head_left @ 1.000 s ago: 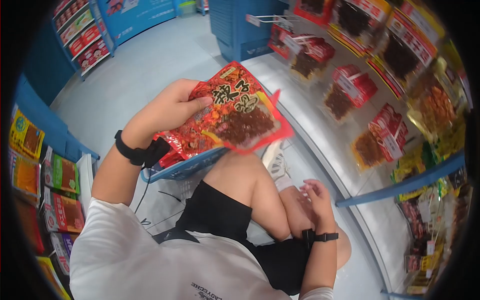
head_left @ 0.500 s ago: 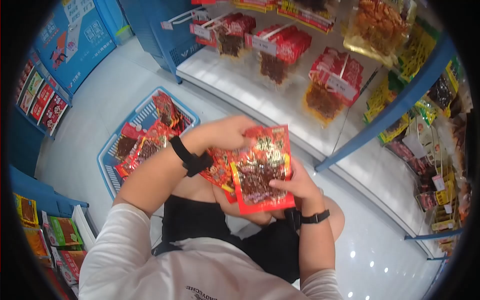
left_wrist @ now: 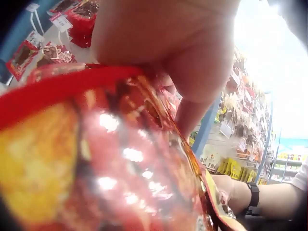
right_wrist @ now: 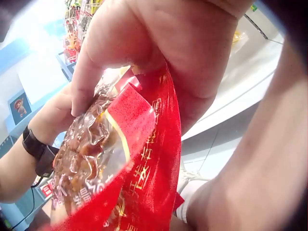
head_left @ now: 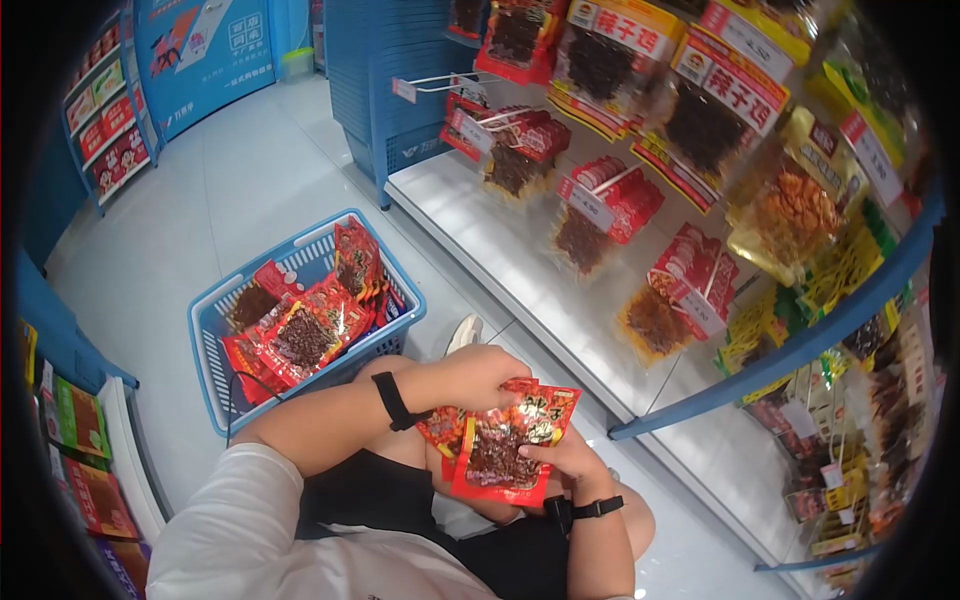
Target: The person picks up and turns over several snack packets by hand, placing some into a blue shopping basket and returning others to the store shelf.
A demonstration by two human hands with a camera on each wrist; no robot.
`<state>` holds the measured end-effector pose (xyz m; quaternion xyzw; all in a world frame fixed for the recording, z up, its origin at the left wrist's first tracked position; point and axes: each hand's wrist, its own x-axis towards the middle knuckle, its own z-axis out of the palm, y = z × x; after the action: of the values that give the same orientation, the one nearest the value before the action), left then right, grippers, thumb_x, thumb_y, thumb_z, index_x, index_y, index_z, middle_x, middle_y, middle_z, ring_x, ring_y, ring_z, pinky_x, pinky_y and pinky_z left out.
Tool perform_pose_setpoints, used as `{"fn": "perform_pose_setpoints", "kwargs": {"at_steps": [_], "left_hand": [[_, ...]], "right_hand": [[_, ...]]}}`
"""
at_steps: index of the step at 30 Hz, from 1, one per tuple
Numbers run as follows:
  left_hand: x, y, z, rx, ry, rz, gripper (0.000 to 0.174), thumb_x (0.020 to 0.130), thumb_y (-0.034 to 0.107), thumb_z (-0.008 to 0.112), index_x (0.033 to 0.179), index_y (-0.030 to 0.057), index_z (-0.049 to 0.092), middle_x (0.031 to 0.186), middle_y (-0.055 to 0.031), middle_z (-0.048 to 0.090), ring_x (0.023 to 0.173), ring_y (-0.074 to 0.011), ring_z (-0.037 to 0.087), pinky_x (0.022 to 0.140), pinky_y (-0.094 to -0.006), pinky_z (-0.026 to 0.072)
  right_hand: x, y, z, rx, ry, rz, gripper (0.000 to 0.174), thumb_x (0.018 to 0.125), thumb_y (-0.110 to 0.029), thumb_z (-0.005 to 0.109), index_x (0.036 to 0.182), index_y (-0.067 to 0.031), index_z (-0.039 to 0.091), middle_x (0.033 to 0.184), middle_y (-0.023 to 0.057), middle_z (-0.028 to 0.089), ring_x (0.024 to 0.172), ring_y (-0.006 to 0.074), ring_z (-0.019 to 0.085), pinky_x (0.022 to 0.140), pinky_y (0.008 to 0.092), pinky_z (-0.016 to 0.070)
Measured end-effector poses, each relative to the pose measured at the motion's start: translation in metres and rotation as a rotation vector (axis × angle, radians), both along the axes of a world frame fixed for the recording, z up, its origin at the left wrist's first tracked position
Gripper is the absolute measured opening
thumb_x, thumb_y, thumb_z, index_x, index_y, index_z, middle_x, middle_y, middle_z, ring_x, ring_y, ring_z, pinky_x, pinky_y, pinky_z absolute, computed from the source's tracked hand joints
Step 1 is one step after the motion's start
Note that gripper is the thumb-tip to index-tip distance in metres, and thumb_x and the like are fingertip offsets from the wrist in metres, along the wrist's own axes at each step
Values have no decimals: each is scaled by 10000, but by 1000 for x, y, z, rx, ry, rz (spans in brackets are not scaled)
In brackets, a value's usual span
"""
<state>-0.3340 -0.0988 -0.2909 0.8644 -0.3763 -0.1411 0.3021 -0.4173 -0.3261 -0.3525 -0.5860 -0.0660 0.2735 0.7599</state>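
Note:
Several red snack packets (head_left: 515,445) with clear windows showing dark brown food are held together above the person's lap. The left hand (head_left: 485,376) grips them by the top edge. From the other side the right hand (head_left: 572,457) pinches the front packet, its thumb across the window and the fingers behind. Up close, the right wrist view shows the right hand (right_wrist: 159,53) around the red edges of more than one packet (right_wrist: 149,159). A glossy red and yellow packet (left_wrist: 120,159) fills much of the left wrist view, below the left hand (left_wrist: 168,43).
On the floor at the left stands a blue basket (head_left: 205,375) with several similar red packets (head_left: 310,335) inside. A store shelf (head_left: 540,300) runs along the right, with packets (head_left: 605,215) hanging on hooks and a blue rail (head_left: 800,330). More goods (head_left: 95,490) line the near left.
The left hand brought red packets from over the basket to the lap, where the right hand, earlier free, took hold too. Since half a second ago, both hands hold them while the view has shifted.

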Motion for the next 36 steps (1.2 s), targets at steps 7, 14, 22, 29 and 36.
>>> {"fn": "perform_pose_setpoints", "kwargs": {"at_steps": [7, 14, 22, 29, 36], "left_hand": [[1, 19, -32, -510, 75, 304, 416, 816, 245, 694, 1195, 100, 604, 1019, -148, 676, 948, -303, 651, 817, -376, 510], [-3, 14, -73, -1067, 676, 524, 623, 901, 376, 682, 1404, 105, 433, 1263, -103, 571, 1195, -207, 511, 1021, -397, 399], [0, -41, -73, -1026, 956, 161, 444, 964, 224, 622, 1346, 34, 503, 1218, -58, 625, 1077, -124, 599, 922, -301, 503], [9, -56, -63, -911, 1029, 185, 390, 985, 180, 571, 1331, 18, 499, 1215, -81, 630, 1044, -128, 623, 901, -297, 519], [16, -53, -87, -976, 1091, 255, 385, 982, 244, 588, 1281, 10, 521, 1146, -77, 648, 1000, -121, 636, 858, -277, 533]], "right_hand": [[-7, 6, 1, 25, 111, -191, 649, 739, 69, 733, 1326, -23, 471, 1254, 82, 600, 1145, 204, 583, 985, 356, 472], [4, -23, -22, 350, -40, -577, 635, 791, 25, 688, 1367, -22, 424, 1287, 107, 575, 1167, 248, 574, 1020, 392, 455], [11, -32, -19, 266, -110, -756, 618, 825, 22, 666, 1382, -22, 404, 1313, 111, 558, 1173, 240, 569, 1035, 388, 440], [10, -43, -11, 140, -189, -807, 506, 826, 16, 699, 1290, -3, 500, 1230, 78, 608, 1096, 170, 586, 963, 323, 463], [12, -35, 0, -1, -162, -759, 433, 848, -15, 696, 1246, 8, 527, 1156, 67, 639, 1044, 154, 604, 918, 314, 482]]}}
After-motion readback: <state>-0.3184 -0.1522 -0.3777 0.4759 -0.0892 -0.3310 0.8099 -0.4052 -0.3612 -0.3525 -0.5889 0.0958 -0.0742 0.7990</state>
